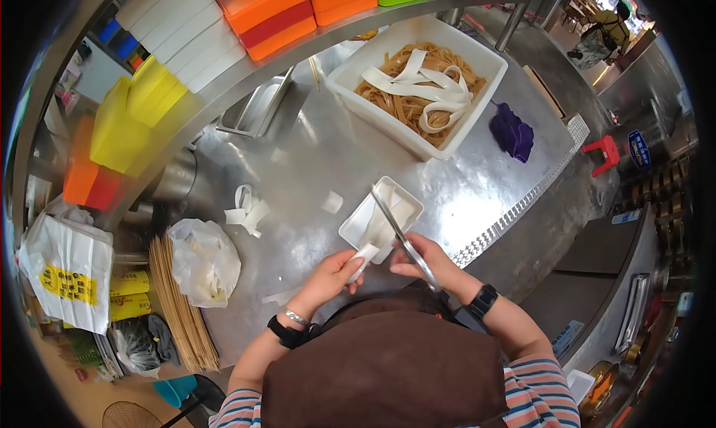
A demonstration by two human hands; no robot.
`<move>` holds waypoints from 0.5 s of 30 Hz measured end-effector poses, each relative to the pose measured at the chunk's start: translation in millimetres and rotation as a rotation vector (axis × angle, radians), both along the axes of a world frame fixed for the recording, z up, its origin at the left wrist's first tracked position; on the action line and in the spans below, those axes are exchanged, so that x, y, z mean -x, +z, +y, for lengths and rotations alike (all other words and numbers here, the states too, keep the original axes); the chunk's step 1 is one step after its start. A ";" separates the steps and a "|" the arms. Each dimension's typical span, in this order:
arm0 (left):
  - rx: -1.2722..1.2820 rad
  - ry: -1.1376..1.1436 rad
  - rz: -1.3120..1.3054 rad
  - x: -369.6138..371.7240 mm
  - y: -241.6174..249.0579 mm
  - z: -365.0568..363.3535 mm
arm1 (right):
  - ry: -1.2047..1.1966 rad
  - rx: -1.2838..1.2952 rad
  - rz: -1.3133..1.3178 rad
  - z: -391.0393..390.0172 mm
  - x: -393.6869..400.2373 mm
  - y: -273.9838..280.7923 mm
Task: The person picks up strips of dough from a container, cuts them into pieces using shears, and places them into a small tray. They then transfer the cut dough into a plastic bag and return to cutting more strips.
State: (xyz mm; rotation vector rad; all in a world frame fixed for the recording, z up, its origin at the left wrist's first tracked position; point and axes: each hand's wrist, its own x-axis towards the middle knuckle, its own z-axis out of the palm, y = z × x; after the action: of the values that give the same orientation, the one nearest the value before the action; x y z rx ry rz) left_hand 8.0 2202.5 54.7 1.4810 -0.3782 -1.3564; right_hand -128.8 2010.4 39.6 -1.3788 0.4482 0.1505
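Down at the counter's (313, 159) near edge, the left hand (328, 279) pinches a white strip (365, 253) between thumb and fingertips, its free end poking toward a small white tray (354, 227). The right hand (429, 264) grips scissors (399, 230), fingers curled through the handles, blades parted and reaching over the tray just above the strip. Behind sits a tub (477, 107) of noodles.

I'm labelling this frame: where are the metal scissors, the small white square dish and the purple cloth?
metal scissors (399, 234), head view, blades.
small white square dish (406, 202), head view, far rim.
purple cloth (512, 132), head view, middle.
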 end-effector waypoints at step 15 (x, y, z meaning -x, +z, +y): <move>-0.075 -0.199 -0.028 -9.2 -31.2 39.3 | -0.191 0.452 -0.119 -54.0 -51.3 -15.9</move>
State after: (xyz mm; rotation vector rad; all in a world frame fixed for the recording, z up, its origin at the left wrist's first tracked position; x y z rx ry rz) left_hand 17.2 2241.9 23.5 1.5582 -0.5077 -1.5218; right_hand -77.4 1956.4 23.7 -1.7654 0.5320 -0.2009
